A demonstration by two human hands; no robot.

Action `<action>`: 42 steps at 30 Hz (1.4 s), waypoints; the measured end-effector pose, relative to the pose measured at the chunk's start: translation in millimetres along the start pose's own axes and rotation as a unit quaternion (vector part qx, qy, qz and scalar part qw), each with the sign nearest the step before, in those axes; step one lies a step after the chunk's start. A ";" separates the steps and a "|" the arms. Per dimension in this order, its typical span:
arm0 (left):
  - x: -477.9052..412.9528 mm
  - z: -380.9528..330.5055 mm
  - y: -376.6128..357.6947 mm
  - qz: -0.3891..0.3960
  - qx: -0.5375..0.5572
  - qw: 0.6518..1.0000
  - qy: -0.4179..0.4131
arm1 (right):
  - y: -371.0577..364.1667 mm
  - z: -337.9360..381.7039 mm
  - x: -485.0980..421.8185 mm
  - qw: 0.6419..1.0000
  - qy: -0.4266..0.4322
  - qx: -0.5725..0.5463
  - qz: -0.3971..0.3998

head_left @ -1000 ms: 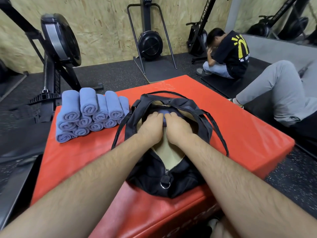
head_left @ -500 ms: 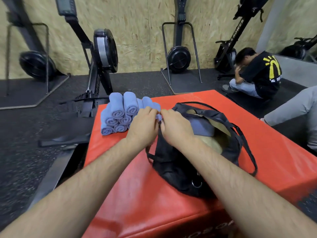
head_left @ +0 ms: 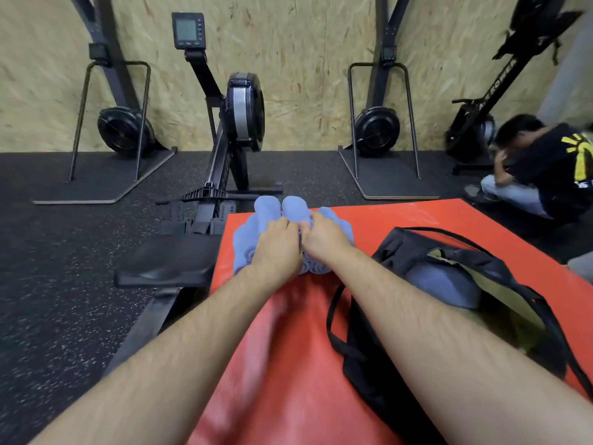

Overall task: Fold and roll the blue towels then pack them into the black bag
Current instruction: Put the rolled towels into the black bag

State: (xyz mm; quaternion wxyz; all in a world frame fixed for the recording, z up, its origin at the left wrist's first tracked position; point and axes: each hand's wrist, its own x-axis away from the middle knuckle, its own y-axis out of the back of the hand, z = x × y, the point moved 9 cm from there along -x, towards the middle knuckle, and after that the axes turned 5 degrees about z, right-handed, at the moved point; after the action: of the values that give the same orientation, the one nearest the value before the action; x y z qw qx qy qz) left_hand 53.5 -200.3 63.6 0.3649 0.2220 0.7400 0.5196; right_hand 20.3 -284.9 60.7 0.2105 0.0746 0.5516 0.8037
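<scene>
At centre, the left hand and right hand grip the stacked blue towels, hiding much of the pile. The black bag, cut off lower right, lies on a red mat; rowers stand behind.

Soft blue terry-cloth rolled towels, a matt black woven-fabric bag, a faintly textured red vinyl-looking pad, rough chipboard wall.

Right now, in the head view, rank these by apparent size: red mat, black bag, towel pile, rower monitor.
1. red mat
2. black bag, partly hidden
3. towel pile
4. monitor: farthest away, so its smallness is partly distance
</scene>
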 end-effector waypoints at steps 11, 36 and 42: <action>-3.8 5.2 -6.7 0.025 0.173 0.981 0.083 | 5.2 -46.0 14.1 0.959 -0.110 -0.249 -0.077; 65.8 -226.8 -72.6 0.270 0.088 0.942 -0.176 | 66.1 -189.5 211.7 0.982 -0.048 0.176 0.055; 46.5 -238.8 -120.6 0.274 -0.018 0.945 -0.180 | 26.3 -215.8 184.8 0.963 -0.087 0.243 0.073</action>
State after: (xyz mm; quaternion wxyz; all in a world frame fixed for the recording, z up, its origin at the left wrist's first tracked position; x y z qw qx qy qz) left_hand -153.9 -355.9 -16.8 0.3398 0.4995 0.5629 0.5641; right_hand -228.8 -399.7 -18.1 0.1744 0.2334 0.7029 0.6488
